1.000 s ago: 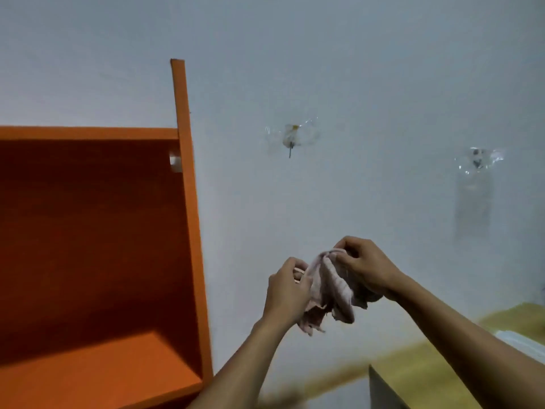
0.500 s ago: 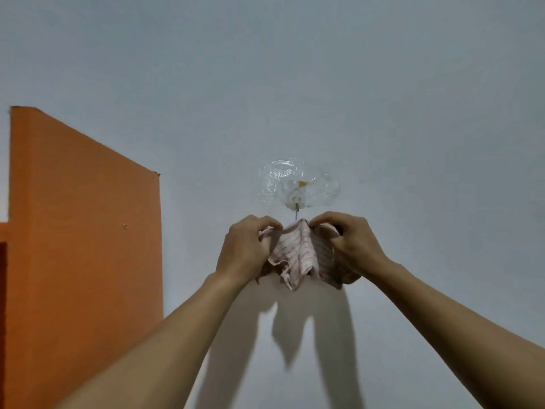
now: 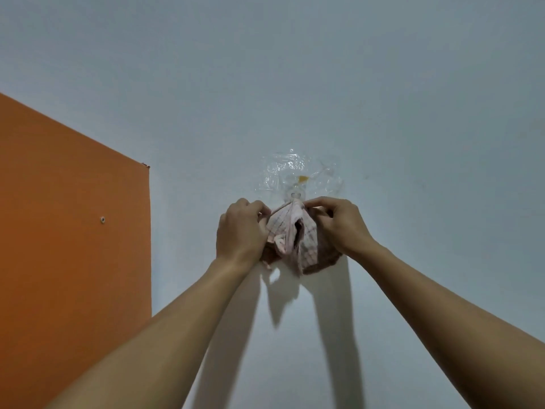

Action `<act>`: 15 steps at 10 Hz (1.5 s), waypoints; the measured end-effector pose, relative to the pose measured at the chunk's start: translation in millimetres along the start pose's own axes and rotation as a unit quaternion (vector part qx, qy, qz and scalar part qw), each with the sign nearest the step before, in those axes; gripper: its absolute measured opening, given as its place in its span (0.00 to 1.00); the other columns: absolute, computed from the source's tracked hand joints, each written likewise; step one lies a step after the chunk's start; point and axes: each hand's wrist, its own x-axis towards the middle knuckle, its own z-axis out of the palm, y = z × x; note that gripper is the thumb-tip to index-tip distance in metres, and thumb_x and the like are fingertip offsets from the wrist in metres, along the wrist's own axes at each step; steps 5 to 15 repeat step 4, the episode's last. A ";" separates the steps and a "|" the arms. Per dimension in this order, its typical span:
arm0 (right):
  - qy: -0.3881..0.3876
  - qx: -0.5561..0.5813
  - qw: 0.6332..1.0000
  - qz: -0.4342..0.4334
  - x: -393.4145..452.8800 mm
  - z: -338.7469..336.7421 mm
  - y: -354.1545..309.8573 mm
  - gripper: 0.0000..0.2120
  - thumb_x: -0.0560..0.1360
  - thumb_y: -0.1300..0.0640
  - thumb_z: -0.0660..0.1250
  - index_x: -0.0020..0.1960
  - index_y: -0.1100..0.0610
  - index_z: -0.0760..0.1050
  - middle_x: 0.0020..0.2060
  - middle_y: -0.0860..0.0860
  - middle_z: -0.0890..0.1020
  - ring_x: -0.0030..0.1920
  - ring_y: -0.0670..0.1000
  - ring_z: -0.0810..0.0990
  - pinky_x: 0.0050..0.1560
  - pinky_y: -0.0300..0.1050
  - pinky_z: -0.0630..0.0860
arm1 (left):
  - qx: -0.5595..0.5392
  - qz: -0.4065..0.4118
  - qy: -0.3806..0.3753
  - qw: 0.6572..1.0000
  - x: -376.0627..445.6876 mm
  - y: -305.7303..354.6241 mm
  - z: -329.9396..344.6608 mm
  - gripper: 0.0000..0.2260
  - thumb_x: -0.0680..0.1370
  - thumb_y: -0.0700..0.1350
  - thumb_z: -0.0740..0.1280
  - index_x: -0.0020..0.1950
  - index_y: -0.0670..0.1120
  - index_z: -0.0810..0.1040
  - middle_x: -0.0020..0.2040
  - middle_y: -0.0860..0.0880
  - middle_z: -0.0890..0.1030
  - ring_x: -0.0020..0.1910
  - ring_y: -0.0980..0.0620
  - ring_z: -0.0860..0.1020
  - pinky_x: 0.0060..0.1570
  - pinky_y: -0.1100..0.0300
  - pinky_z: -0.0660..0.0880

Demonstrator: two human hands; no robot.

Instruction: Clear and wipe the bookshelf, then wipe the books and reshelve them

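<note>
Hands, left and right, both pinch a checked cloth beneath a wall hook.

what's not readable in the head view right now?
- Hook: whether the cloth loop is on it; fingers of the left hand and right hand cover it.
- Bookshelf: only its side panel shows; shelves and books are out of frame.
- Cloth's back: hidden by both hands.
</note>
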 end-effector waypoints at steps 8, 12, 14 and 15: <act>-0.005 0.101 0.960 0.260 -122.9 46.5 42.3 0.04 0.76 0.61 0.67 0.43 0.57 0.80 0.36 0.52 0.84 0.37 0.51 0.81 0.43 0.48 0.79 | -0.154 -0.232 -0.010 0.960 -110.9 -2.0 29.6 0.05 0.78 0.41 0.67 0.47 0.46 0.83 0.42 0.52 0.83 0.43 0.54 0.80 0.43 0.62 0.73; -0.005 0.101 0.960 0.260 -122.9 46.5 42.3 0.04 0.76 0.61 0.67 0.43 0.57 0.80 0.36 0.52 0.84 0.37 0.51 0.81 0.43 0.48 0.79 | -0.154 -0.232 -0.010 0.960 -110.9 -2.0 29.6 0.05 0.78 0.41 0.67 0.47 0.46 0.83 0.42 0.52 0.83 0.43 0.54 0.80 0.43 0.62 0.73; -0.005 0.101 0.960 0.260 -122.9 46.5 42.3 0.04 0.76 0.61 0.67 0.43 0.57 0.80 0.36 0.52 0.84 0.37 0.51 0.81 0.43 0.48 0.79 | -0.154 -0.232 -0.010 0.960 -110.9 -2.0 29.6 0.05 0.78 0.41 0.67 0.47 0.46 0.83 0.42 0.52 0.83 0.43 0.54 0.80 0.43 0.62 0.73; -0.005 0.101 0.960 0.260 -122.9 46.5 42.3 0.04 0.76 0.61 0.67 0.43 0.57 0.80 0.36 0.52 0.84 0.37 0.51 0.81 0.43 0.48 0.79 | -0.154 -0.232 -0.010 0.960 -110.9 -2.0 29.6 0.05 0.78 0.41 0.67 0.47 0.46 0.83 0.42 0.52 0.83 0.43 0.54 0.80 0.43 0.62 0.73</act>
